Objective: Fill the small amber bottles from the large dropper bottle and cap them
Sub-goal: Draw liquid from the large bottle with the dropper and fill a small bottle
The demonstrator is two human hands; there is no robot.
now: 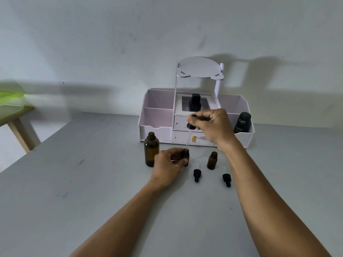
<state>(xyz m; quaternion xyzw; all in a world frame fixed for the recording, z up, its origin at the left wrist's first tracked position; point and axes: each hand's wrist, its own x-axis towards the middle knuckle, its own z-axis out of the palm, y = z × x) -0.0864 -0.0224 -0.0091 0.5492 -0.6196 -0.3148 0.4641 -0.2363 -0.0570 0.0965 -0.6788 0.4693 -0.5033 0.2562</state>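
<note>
The dropper (191,125) was pinched at its black bulb by the right hand (209,125), with its glass tube (only faintly seen) held nearly upright and the tip just above the open mouth of the small bottle (185,154) below. That bottle stood on the table (92,182), gripped by the left hand (170,162), beside the open large bottle (151,149). "Kahf" was read on a dark bottle (242,123) in the white organizer (157,115).
</note>
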